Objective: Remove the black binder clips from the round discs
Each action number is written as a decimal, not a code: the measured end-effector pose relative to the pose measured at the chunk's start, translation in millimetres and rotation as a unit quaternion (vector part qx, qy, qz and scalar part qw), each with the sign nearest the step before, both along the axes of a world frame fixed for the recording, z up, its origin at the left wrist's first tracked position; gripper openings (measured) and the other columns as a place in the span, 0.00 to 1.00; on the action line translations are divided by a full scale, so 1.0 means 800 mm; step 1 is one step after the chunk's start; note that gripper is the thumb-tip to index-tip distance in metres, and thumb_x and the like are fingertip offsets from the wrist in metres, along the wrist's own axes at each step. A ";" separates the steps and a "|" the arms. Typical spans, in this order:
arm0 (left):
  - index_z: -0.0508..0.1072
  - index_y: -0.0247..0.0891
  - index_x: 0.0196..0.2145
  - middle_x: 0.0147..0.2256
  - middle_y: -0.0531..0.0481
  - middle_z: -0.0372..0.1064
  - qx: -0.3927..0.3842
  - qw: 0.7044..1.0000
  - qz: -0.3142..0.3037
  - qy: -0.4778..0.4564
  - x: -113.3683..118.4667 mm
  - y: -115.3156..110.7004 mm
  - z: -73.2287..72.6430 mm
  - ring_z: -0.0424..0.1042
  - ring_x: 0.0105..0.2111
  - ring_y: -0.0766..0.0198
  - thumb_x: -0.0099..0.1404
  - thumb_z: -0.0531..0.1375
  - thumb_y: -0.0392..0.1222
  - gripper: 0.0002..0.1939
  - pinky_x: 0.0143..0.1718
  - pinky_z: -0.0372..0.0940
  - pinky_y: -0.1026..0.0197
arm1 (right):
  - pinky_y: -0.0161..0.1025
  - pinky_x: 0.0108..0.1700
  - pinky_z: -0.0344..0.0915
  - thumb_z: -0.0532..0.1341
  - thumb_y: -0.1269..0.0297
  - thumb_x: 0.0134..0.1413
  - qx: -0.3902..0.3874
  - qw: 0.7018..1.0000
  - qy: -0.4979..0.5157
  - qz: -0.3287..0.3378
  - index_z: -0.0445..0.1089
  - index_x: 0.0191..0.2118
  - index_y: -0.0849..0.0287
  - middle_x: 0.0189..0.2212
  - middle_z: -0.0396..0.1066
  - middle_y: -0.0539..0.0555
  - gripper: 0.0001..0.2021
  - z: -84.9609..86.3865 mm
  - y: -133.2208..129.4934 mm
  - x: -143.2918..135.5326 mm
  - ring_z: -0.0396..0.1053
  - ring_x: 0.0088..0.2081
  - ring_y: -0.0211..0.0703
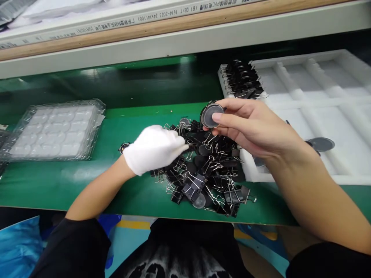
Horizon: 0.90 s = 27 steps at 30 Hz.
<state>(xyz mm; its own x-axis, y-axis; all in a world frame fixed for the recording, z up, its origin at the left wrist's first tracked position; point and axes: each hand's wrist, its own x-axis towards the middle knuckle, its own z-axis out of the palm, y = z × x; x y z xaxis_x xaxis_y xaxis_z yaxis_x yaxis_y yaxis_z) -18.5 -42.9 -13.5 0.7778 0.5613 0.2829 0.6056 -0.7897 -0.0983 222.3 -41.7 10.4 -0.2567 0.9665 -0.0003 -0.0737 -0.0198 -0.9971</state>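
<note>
My right hand (246,123) pinches a round dark disc (212,115) with a black rim between thumb and fingers, holding it up over the heap. White-gloved, my left hand (158,148) is closed at the left side of the heap; a thin dark tip shows at its fingertips, too small to name. Beneath both hands lies a heap of black binder clips (197,181) with silver wire handles. Some round discs (199,200) are mixed in among the clips.
On the right a white foam tray (327,112) has divided compartments, with a row of black clips (243,79) at its upper left corner and a loose dark disc (322,144) inside. Stacked clear plastic blister trays (55,129) sit left. A shelf edge (162,42) runs across the back.
</note>
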 end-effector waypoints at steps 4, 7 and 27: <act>0.66 0.37 0.19 0.17 0.56 0.58 -0.104 0.964 0.103 -0.224 -0.005 0.002 0.021 0.55 0.19 0.71 0.75 0.56 0.50 0.27 0.24 0.47 0.61 | 0.41 0.35 0.74 0.77 0.54 0.47 0.018 0.999 -0.029 0.037 0.82 0.40 0.53 0.44 0.79 0.55 0.15 0.005 -0.004 0.008 0.75 0.39 0.44; 0.67 0.37 0.20 0.17 0.56 0.57 -0.201 0.924 0.112 -0.306 -0.001 0.000 0.023 0.56 0.20 0.71 0.74 0.56 0.52 0.26 0.23 0.50 0.63 | 0.40 0.32 0.73 0.78 0.55 0.45 0.010 0.997 -0.008 0.081 0.83 0.41 0.50 0.42 0.80 0.53 0.15 0.001 -0.006 0.003 0.74 0.34 0.41; 0.54 0.40 0.19 0.18 0.59 0.49 -0.304 0.902 0.170 -0.254 0.010 -0.018 0.037 0.50 0.21 0.72 0.61 0.61 0.51 0.22 0.20 0.47 0.65 | 0.42 0.45 0.78 0.78 0.58 0.46 0.043 0.993 -0.022 0.104 0.83 0.40 0.51 0.43 0.80 0.53 0.13 0.004 -0.016 -0.001 0.78 0.42 0.44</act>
